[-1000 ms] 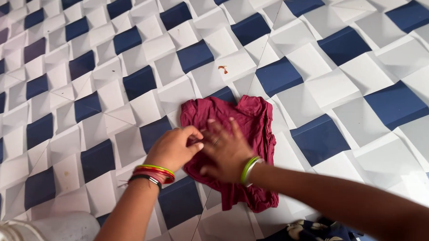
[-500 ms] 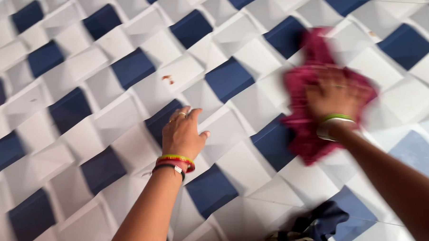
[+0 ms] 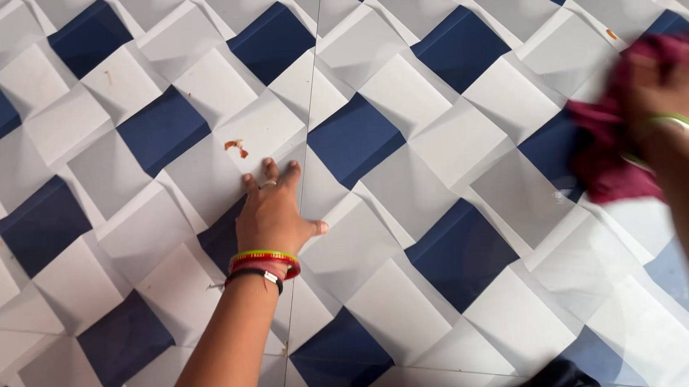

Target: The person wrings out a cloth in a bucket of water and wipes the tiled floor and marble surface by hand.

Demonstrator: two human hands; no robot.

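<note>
Weight was borne by the left hand (image 3: 272, 211), spread flat on the floor (image 3: 402, 100), while the blurred right hand (image 3: 666, 98) was closed on a maroon cloth (image 3: 607, 158).

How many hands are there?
2. The left hand lies flat on the tiled floor; the right hand, blurred at the right edge, holds a maroon cloth.

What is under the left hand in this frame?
The left hand lies flat, fingers spread, on the patterned floor, across a white tile and a dark blue one. A small orange stain shows just beyond the fingertips. Whatever lies beneath the palm is hidden.
</note>
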